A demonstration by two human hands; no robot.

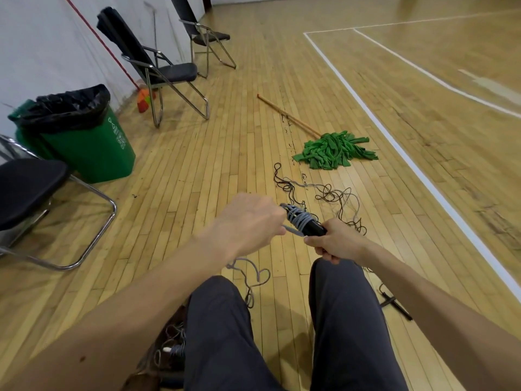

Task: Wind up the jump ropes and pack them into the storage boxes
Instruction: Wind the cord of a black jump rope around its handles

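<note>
The only markings in view are white symbols and a small printed panel on the side of the green bin (93, 148), far to the left of the left hand (251, 221); the print is too small to read. A black liner bag is folded over the bin's rim.

The left hand has its fingers curled, pinching a grey cord just beside the black handles (310, 225) of the jump rope. The right hand (335, 244) is closed round the near end of those handles. Grey cord is wound in several turns about the handles between the two hands. Beyond both hands, loose ropes (324, 193) lie tangled on the floor, and more grey cord (253, 275) trails below the left hand, between the person's knees.

The floor (197, 170) is pale wooden strip boarding with white court lines (394, 142) off to the right of the right hand. A green mop (335, 149) lies beyond the ropes. Black folding chairs (166, 71) stand along a white wall (42, 46) far beyond the left hand.
</note>
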